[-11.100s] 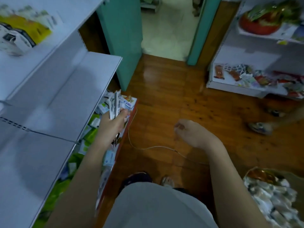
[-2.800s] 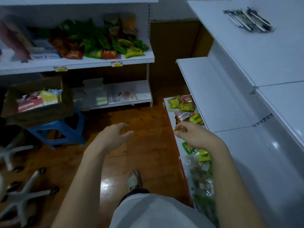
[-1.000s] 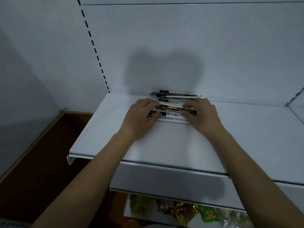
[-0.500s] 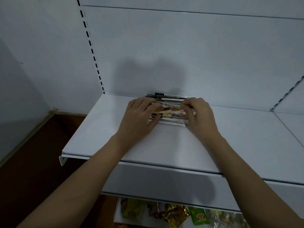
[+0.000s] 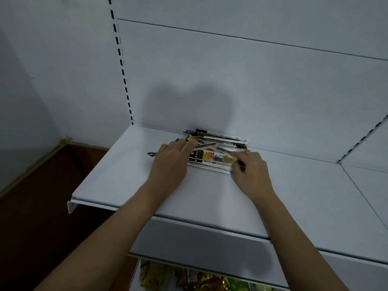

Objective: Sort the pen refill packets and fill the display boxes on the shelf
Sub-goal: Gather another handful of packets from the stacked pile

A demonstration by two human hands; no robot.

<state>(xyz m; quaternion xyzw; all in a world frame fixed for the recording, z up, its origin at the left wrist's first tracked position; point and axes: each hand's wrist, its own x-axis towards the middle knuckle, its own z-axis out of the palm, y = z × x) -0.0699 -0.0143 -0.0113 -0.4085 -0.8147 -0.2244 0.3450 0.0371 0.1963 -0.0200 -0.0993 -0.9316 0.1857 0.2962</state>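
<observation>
Below the white shelf [image 5: 126, 185], at six o'clock, a lower tier holds bright snack packets [image 5: 201, 280], only partly in view. Up on the shelf, the left hand [image 5: 168, 164] lies at eleven o'clock with fingers resting over the left end of the pile of pen refill packets [image 5: 212, 153]; the right hand [image 5: 252, 171], at one o'clock, appears to pinch the near packet's right end, though blur hides the fingertips. The pile sits at twelve o'clock against the back panel [image 5: 252, 85]. These packets look light, thin, glossy and prone to sliding or bending, so gripping them by both short ends seems wise. No display boxes are visible.
</observation>
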